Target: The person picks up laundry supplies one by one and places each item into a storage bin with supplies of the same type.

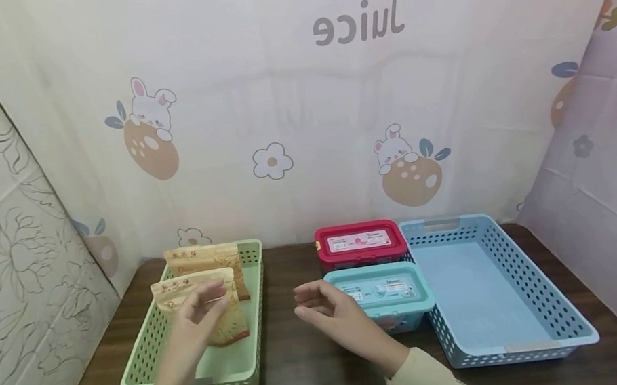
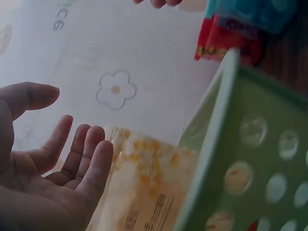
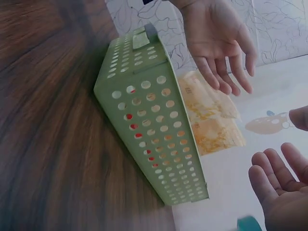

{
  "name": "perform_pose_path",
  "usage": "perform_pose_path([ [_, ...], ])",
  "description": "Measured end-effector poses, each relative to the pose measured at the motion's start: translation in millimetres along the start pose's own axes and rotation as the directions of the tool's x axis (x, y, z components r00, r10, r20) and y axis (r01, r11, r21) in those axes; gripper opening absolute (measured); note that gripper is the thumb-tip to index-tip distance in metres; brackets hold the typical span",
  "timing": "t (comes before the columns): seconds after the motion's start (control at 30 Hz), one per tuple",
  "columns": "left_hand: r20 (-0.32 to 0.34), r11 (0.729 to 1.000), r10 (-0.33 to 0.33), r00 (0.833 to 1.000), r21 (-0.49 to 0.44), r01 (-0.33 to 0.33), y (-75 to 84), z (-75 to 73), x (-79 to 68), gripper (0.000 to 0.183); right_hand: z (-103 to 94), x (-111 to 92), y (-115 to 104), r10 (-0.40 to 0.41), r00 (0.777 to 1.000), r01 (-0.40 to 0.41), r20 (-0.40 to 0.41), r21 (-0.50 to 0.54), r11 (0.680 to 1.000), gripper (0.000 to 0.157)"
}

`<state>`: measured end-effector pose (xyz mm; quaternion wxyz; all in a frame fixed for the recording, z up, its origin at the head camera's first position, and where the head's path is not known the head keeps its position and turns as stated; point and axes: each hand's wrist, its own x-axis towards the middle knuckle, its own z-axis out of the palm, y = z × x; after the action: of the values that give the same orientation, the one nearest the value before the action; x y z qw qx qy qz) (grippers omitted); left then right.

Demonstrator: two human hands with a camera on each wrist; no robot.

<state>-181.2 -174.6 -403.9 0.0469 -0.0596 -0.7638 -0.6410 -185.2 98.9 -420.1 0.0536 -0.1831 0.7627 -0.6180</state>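
Note:
My left hand hovers over the green basket, its fingers loosely bent and holding nothing. Two yellow-printed plastic pouches stand in that basket: a front pouch, partly hidden behind the hand, and a rear pouch. In the left wrist view the fingertips overlap one pouch. Between the green basket and the turquoise lidded box, my right hand is raised with relaxed fingers and nothing in its grasp. The two palms face each other across the gap, as the right wrist view shows.
Behind the turquoise box sits a red lidded box of similar shape. A light blue basket with perforated sides stands to their right. Dark wooden tabletop lies between the baskets. A printed curtain closes off the back.

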Motion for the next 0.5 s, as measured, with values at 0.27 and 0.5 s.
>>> perform_pose_path([
  [0.27, 0.107, 1.000, 0.014, 0.994, 0.024, -0.017, -3.0, 36.1, -1.8, 0.038, -24.4, -26, 1, 0.069, 0.997, -0.069, -0.025, -0.017, 0.997, 0.045],
  [0.5, 0.219, 0.999, 0.044, 0.975, 0.005, -0.047, -0.6, 62.9, -3.9, 0.034, -52.1, -46, 2, 0.105, 0.991, -0.108, -0.087, -0.031, 0.994, 0.041],
])
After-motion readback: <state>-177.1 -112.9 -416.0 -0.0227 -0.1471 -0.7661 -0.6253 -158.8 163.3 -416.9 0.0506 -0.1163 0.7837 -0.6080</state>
